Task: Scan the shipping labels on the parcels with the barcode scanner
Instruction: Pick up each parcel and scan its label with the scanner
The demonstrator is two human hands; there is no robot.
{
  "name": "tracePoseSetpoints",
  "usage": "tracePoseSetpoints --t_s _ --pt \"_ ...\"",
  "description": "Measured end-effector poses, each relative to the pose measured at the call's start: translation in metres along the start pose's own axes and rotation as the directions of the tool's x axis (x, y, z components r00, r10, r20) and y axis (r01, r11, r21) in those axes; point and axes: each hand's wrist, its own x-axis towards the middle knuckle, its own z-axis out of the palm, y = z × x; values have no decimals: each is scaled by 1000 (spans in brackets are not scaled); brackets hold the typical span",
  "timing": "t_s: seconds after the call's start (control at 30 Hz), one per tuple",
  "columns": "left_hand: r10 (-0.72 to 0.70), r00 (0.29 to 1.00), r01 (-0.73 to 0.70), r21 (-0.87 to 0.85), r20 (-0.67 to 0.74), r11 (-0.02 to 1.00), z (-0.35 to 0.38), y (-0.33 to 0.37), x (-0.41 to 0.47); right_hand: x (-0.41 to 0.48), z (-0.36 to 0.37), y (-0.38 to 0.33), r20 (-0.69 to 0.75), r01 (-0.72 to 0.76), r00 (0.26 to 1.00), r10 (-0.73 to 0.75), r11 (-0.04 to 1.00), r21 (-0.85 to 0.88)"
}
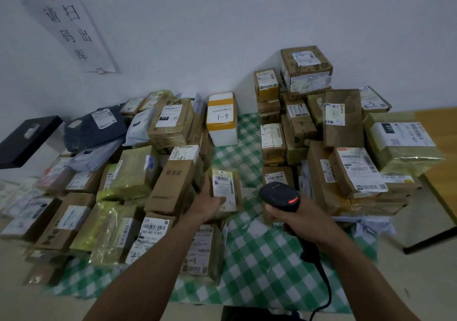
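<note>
The left hand (210,201) curls round a small brown taped parcel (228,189), white shipping label (222,184) up, above the green-checked cloth (259,259); the right hand (294,218) grips the black handheld barcode scanner (279,193) just beside it, red light (293,200) lit. Which of the flanking stacks (138,172) are scanned I cannot tell

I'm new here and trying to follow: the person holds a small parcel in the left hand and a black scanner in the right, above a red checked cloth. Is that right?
Almost. The head view shows the checked cloth is green and white, not red. The rest stands: the left hand holds the small parcel and the right hand grips the black scanner above it.
</note>
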Motion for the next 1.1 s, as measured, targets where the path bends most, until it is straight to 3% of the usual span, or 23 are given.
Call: tracePoseSetpoints --t_s 0.27,0.37,0.63,0.77,0.93,1.0,1.1 --pt "-66 992 94 284 -105 954 2 -7 9 13 3 5 1 -49 999 49 998 29" --pt "80 981 6 438 -179 899 12 -11 7 17 2 5 -2 -53 999 53 998 34" --pt "154 972 -43 507 -179 861 24 -20 4 26 -4 7 -14 -59 998 59 998 18" --pt "141 970 -32 468 -199 883 39 -22 4 27 -9 10 -21 -50 998 52 997 64" --pt "343 930 -283 340 -131 897 77 11 8 26 -21 21 -136 -91 985 107 989 118" --pt "310 948 -287 230 -71 930 98 24 10 23 -27 28 -171 -96 978 117 987 130" --pt "113 993 -112 -26 45 993 131 30 19 17 -34 38 -213 -125 966 147 985 115"
